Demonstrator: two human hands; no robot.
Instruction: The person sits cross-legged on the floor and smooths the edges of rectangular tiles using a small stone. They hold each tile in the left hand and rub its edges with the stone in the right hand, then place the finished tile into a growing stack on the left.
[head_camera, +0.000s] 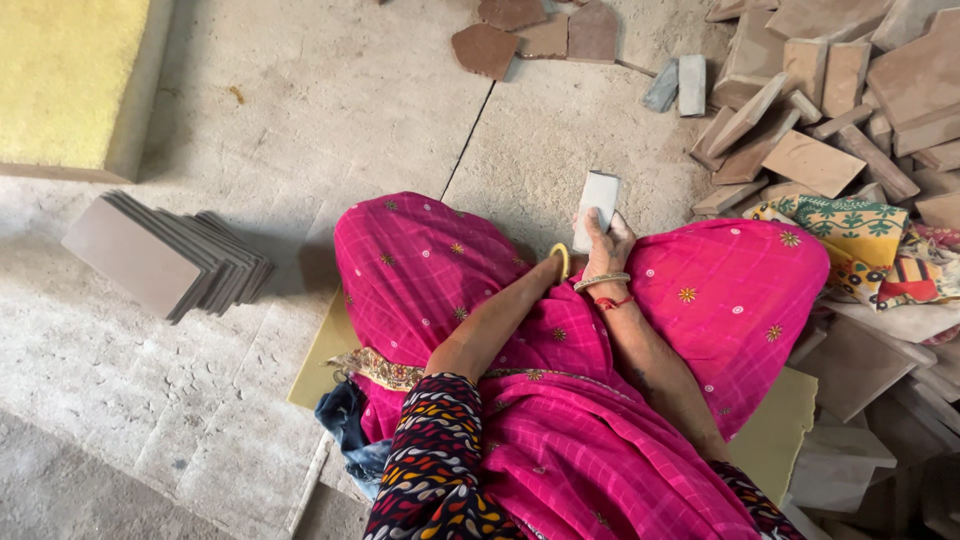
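I sit on the floor in a bright pink embroidered garment (440, 270). My right hand (605, 240) is closed around a small pale grey rectangular stone block (598, 203), held upright between my knees. My left hand is hidden behind the pink cloth and my right wrist; only the left forearm (500, 320) and a yellow bangle (562, 258) show. Bangles and a red thread circle my right wrist.
A leaning stack of grey-brown tiles (160, 255) lies at left. A heap of brown stone pieces (830, 90) fills the upper right, with a patterned cloth (850, 230) below it. Flat brown shapes (530, 35) lie at top, a yellow mat (70, 80) at upper left.
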